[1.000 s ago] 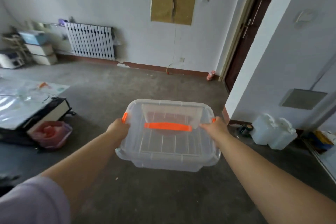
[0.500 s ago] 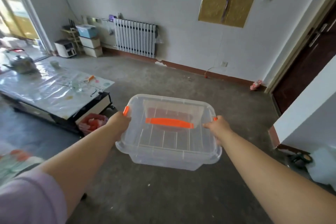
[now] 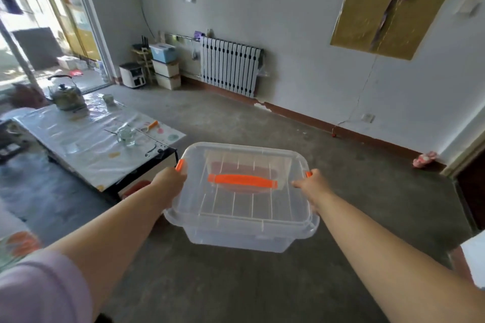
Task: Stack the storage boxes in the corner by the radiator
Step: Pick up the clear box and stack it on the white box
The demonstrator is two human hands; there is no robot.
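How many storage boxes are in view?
4. Clear box held between left hand and right hand; three stacked beside the radiator: top blue box, middle white box, bottom white box. Others may be hidden.

Clear box [image 3: 244, 207] with orange handle [image 3: 242, 181], white radiator [image 3: 231, 69]

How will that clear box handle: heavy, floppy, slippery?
Probably light: the clear box looks nearly empty. Likely stiff: the left hand and right hand hold it level by its ends without sag. Its smooth plastic may slide when stacked.
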